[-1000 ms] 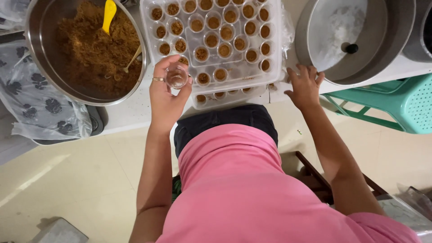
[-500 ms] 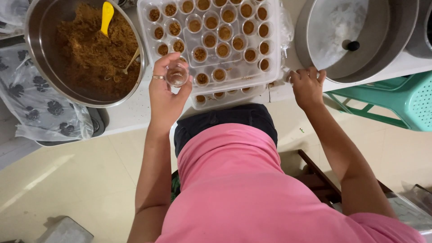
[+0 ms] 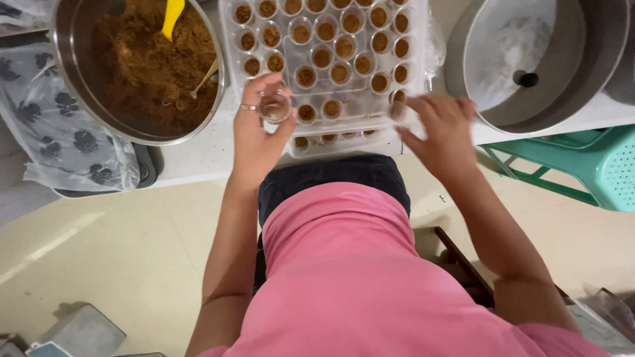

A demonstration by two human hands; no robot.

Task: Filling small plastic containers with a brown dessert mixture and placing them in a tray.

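Observation:
My left hand (image 3: 256, 129) holds a small clear cup (image 3: 275, 107) with brown filling at the near left corner of a clear plastic tray (image 3: 228, 39). The tray carries several rows of such small filled cups (image 3: 322, 57). My right hand (image 3: 440, 132) hovers, blurred, at the tray's near right corner with fingers spread, close to a cup there; nothing shows in it. A large steel bowl (image 3: 66, 73) of brown crumbly mix, with a yellow spatula (image 3: 172, 13) and a spoon (image 3: 202, 79), stands left of the tray.
A big steel pot (image 3: 595, 73) holding a round lid with a black knob (image 3: 528, 79) stands at the right. A patterned plastic bag (image 3: 63, 145) lies at the left. A green plastic stool (image 3: 582, 172) is below right. Grey boxes (image 3: 79, 334) sit on the tiled floor.
My right hand has moved left along the table edge to the tray's near right corner. My left hand still holds the small cup in the same spot.

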